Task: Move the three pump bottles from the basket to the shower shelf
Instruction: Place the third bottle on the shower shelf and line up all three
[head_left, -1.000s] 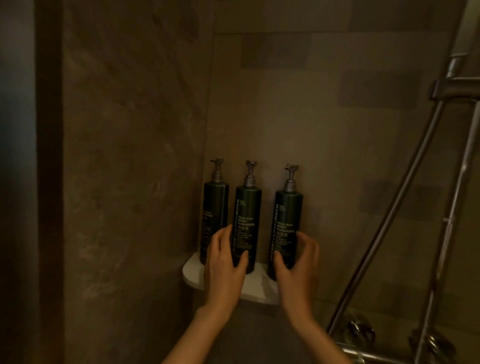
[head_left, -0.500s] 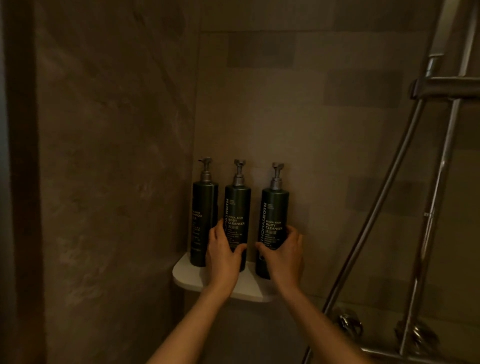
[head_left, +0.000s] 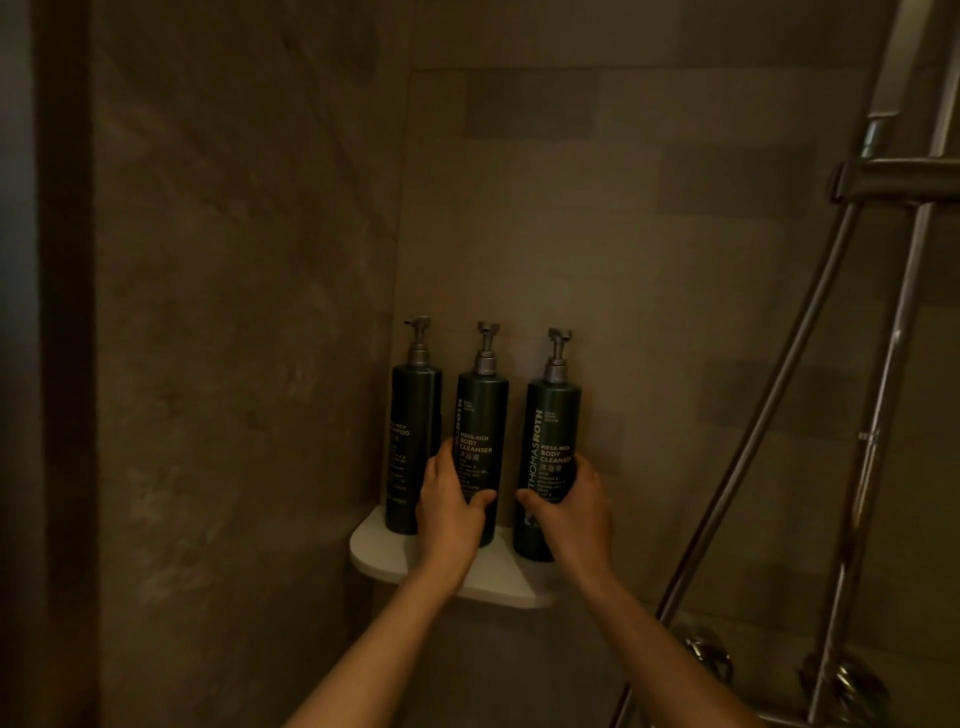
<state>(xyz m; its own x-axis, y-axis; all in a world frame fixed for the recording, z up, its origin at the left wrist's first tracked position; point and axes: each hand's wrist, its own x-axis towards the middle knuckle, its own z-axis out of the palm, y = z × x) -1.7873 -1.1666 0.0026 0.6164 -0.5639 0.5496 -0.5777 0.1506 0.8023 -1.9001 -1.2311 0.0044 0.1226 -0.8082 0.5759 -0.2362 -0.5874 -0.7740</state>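
Three dark green pump bottles with grey pumps stand upright in a row on the white corner shower shelf (head_left: 387, 558). The left bottle (head_left: 413, 415) stands free against the side wall. My left hand (head_left: 449, 512) is wrapped around the lower half of the middle bottle (head_left: 483, 410). My right hand (head_left: 574, 506) grips the lower half of the right bottle (head_left: 553, 421). Both held bottles rest with their bases on the shelf. The basket is out of sight.
Tiled walls meet in the corner behind the shelf. A chrome shower hose (head_left: 769, 410) and riser rail (head_left: 883, 415) run down the right side, with a crossbar (head_left: 898, 179) above and tap knobs (head_left: 711, 654) below.
Both hands went from hovering in front of the bottles to closing around the middle and right bottles. The view shifted slightly, so the shelf sits more to the left.
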